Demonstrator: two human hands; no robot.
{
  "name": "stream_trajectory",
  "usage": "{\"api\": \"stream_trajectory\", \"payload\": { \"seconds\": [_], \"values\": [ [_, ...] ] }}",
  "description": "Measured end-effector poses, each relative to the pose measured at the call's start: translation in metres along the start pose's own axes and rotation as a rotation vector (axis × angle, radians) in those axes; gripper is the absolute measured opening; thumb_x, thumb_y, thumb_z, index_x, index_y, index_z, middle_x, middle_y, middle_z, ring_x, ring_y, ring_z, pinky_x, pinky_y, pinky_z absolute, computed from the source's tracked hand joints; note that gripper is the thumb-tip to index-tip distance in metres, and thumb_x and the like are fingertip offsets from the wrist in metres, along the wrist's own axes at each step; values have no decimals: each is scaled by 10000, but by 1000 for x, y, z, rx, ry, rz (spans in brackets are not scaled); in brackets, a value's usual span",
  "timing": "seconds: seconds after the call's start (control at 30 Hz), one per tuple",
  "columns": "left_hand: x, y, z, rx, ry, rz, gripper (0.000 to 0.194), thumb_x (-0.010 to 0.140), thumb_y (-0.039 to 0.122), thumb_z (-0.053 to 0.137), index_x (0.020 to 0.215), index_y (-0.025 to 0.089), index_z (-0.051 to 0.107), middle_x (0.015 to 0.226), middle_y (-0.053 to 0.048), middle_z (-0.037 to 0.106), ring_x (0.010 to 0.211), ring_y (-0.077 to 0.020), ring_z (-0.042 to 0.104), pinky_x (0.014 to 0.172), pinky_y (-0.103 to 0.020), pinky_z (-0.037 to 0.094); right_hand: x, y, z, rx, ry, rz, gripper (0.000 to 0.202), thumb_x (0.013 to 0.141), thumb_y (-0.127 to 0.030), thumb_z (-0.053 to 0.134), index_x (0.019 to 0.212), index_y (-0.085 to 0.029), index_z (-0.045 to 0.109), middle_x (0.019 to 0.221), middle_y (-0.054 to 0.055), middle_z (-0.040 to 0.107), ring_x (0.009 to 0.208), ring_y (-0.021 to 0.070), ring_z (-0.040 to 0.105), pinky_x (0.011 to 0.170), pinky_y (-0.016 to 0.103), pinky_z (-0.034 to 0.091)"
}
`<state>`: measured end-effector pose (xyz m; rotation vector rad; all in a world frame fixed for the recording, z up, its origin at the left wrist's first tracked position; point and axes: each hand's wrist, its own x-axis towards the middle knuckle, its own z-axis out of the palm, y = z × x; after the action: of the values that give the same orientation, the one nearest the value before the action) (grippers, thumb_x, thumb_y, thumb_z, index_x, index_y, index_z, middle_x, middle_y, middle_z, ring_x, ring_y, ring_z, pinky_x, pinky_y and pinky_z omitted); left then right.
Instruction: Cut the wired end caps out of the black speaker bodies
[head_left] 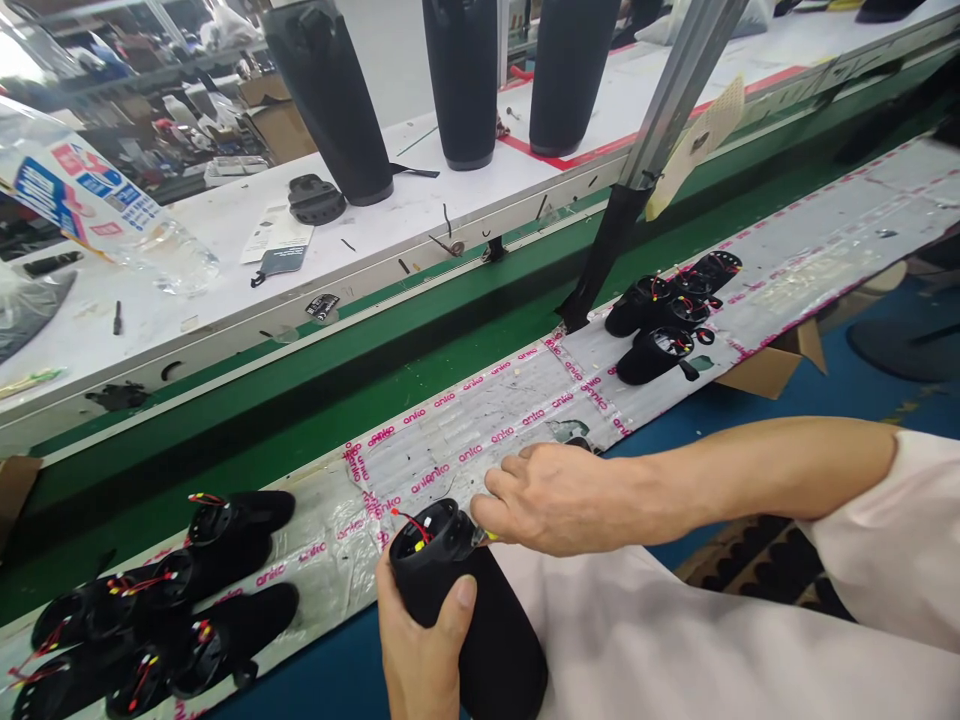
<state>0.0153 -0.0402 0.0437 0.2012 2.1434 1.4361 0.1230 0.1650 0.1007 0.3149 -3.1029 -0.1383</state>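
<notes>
Bench [465, 440], slanting black cylinder [504, 635], open end [421, 545] upper-left, left hand [421, 645] gripping, right hand [551, 500] closed at rim [448, 508]

Fingers of the left hand [424, 625] disappear behind a black cylinder [484, 620], whose base meets the bottom edge, which also crops the wrist. The right hand [551, 500] largely hides a small item [482, 537], its type unclear. At far left, a plastic bottle [105, 200] runs out of frame, cluttered shelves [180, 110] blur beyond, and print on a small card [283, 260] is illegible.
</notes>
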Motion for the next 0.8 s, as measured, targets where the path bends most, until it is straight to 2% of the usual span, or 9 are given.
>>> {"api": "stream_trajectory", "payload": {
  "seconds": [0.23,0.37,0.5,0.67,0.8],
  "values": [
    [-3,9,2,161,31,71,831,680,565,781,1389,207,539,1253,-124,669,1244,-386,598,1120,-570,423,0,0,2,-22,28,-16,122,1041,-172,419,956,-185,506,714,5,559,535,175,520,443,351,168],
    [-6,12,4,211,63,80,819,691,581,755,1375,194,528,1272,-139,655,1238,-386,598,1094,-552,450,0,-1,-1,-17,16,-22,77,1030,-176,457,968,-179,504,712,7,567,517,160,499,443,339,161],
    [-8,14,5,264,87,86,843,681,607,745,1368,177,513,1312,-159,630,1260,-390,582,1103,-548,446,2,1,-4,-14,-9,-62,74,987,-116,471,966,-174,513,709,12,569,521,168,512,431,338,176],
    [-10,19,5,327,79,81,845,687,634,729,1364,183,498,1267,-161,635,1199,-384,609,1037,-561,487,7,12,-5,43,-51,-95,140,1078,-252,443,1006,-166,527,718,9,584,520,172,527,417,336,186],
    [-6,11,4,257,67,95,831,713,647,735,1382,207,513,1267,-129,641,1246,-382,587,1092,-566,444,10,15,-2,55,-47,-120,239,1116,-316,371,1024,-166,533,730,11,591,535,180,548,422,341,189]
  ]
}}
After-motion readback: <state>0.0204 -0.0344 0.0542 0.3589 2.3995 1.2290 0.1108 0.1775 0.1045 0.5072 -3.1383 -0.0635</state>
